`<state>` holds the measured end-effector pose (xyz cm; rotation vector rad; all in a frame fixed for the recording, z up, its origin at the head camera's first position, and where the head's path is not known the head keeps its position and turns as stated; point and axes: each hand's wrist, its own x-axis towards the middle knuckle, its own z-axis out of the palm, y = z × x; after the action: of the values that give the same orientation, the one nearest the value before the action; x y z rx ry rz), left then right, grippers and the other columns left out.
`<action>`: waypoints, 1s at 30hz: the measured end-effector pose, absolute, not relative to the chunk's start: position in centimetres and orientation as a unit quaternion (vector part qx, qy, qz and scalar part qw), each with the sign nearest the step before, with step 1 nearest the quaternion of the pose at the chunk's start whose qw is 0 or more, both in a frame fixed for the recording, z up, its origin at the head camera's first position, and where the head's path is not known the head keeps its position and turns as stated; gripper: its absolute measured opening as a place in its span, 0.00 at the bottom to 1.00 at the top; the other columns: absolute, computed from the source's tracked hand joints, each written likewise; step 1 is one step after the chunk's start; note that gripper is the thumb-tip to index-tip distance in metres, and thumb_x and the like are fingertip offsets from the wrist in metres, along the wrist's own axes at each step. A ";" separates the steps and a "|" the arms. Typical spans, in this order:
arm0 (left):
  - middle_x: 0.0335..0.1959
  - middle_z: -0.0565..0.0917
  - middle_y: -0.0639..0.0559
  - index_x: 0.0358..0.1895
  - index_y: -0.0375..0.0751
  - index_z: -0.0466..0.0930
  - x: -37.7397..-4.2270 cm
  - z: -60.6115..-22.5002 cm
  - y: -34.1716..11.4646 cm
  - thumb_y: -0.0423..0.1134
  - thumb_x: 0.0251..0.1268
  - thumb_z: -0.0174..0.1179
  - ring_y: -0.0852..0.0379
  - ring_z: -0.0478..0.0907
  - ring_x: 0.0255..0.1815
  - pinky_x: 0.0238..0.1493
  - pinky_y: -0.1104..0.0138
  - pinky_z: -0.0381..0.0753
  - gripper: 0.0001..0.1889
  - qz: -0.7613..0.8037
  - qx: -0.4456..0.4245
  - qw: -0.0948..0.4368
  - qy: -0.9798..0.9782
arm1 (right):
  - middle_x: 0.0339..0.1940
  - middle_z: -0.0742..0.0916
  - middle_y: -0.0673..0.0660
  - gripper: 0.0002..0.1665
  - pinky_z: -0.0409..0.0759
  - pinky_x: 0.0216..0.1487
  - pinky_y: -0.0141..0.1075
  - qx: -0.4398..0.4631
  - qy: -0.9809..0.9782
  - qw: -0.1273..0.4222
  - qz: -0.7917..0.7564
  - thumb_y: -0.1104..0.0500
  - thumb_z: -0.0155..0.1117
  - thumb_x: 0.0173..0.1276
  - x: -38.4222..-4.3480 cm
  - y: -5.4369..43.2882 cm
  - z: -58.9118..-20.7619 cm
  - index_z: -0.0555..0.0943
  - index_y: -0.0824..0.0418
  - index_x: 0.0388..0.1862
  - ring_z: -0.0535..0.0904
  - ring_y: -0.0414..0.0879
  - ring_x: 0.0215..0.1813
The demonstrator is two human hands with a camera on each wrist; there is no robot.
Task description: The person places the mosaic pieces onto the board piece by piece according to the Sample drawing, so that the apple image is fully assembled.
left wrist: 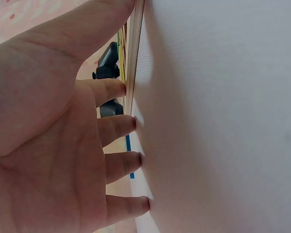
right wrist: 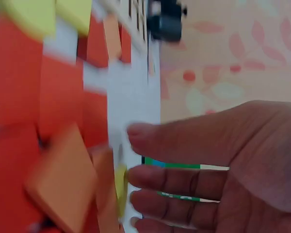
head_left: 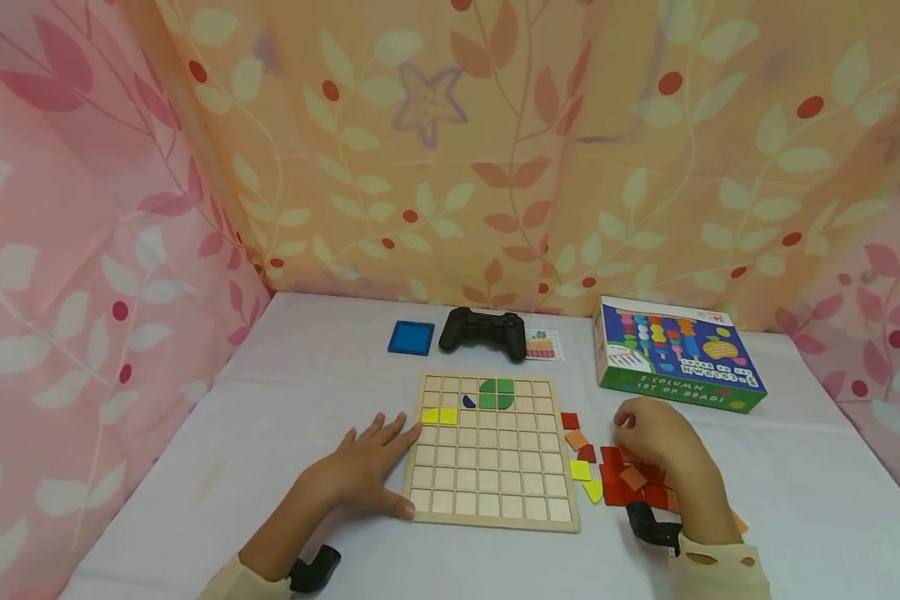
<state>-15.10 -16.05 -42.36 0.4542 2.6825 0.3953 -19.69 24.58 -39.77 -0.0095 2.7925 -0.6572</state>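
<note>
board steadied at left edge, right hand by tile pile

board (head_left: pixel 487 523), wooden, gridded, lies flat on white cloth (head_left: pixel 270 408). left hand (head_left: pixel 371 468) at its left side: fingers spread, gripping nothing; thumb and index touch the board edge, other fingertips rest on the cloth.

right hand (head_left: pixel 656 432) is right of the board, just over the far part of the red tiles (head_left: pixel 612 482). fingers slightly bent, thumb a bit apart from index, no piece seen between them. a yellow sliver (right wrist: pixel 121 191) shows right by the index fingertip in the right wrist view; can't tell if they touch.

on the board: green pieces (head_left: pixel 497 394) forming a leaf shape near the top, small blue piece (head_left: pixel 468 402) just left of them, two yellow pieces (head_left: pixel 438 416) side by side at the left edge.

off the board, between it and the pile: yellow square (head_left: pixel 580 471), yellow rounded piece (head_left: pixel 593 492), orange tile (head_left: pixel 576 440).

behind: blue square (head_left: pixel 411 337), black controller (head_left: pixel 483 335), printed card (head_left: pixel 546 345) partly behind it; boxed bead set (head_left: pixel 678 354) at right.
</note>
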 end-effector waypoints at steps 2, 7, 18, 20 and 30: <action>0.81 0.53 0.48 0.80 0.55 0.56 -15.1 -42.3 -16.1 0.70 0.39 0.75 0.39 0.41 0.81 0.71 0.34 0.45 0.61 0.140 0.161 0.196 0.957 | 0.37 0.84 0.60 0.19 0.83 0.35 0.46 0.011 0.962 0.146 -0.232 0.59 0.74 0.60 -19.7 25.5 -39.8 0.84 0.67 0.48 0.77 0.52 0.37; 0.81 0.53 0.48 0.80 0.55 0.56 -15.1 -42.3 -16.1 0.70 0.39 0.74 0.40 0.41 0.81 0.71 0.35 0.45 0.61 0.140 0.162 0.195 0.957 | 0.35 0.83 0.60 0.18 0.82 0.32 0.42 0.032 0.958 0.151 -0.241 0.60 0.75 0.60 -19.8 26.5 -40.2 0.83 0.69 0.45 0.77 0.52 0.36; 0.81 0.53 0.48 0.80 0.55 0.56 -15.1 -42.4 -16.2 0.70 0.39 0.74 0.39 0.41 0.81 0.72 0.35 0.44 0.61 0.146 0.166 0.194 0.956 | 0.32 0.82 0.60 0.13 0.82 0.32 0.42 0.031 0.958 0.136 -0.250 0.65 0.73 0.59 -20.2 26.7 -41.1 0.82 0.68 0.41 0.76 0.53 0.35; 0.81 0.53 0.48 0.80 0.55 0.56 -15.1 -42.4 -16.2 0.70 0.39 0.74 0.39 0.42 0.81 0.72 0.35 0.45 0.61 0.145 0.167 0.192 0.956 | 0.33 0.82 0.61 0.14 0.82 0.33 0.42 0.033 0.958 0.136 -0.252 0.65 0.73 0.59 -20.2 26.7 -41.1 0.81 0.69 0.43 0.76 0.54 0.36; 0.81 0.54 0.48 0.80 0.56 0.57 -15.1 -42.5 -16.2 0.71 0.39 0.74 0.40 0.42 0.81 0.71 0.35 0.45 0.61 0.146 0.165 0.195 0.956 | 0.32 0.80 0.60 0.10 0.81 0.26 0.38 0.038 0.949 0.137 -0.283 0.64 0.71 0.62 -20.0 26.6 -40.8 0.82 0.68 0.41 0.74 0.53 0.35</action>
<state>-15.09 -16.18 -42.45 0.4621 2.6799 0.4095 -20.02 26.56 -40.84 0.1100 2.7464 -0.8178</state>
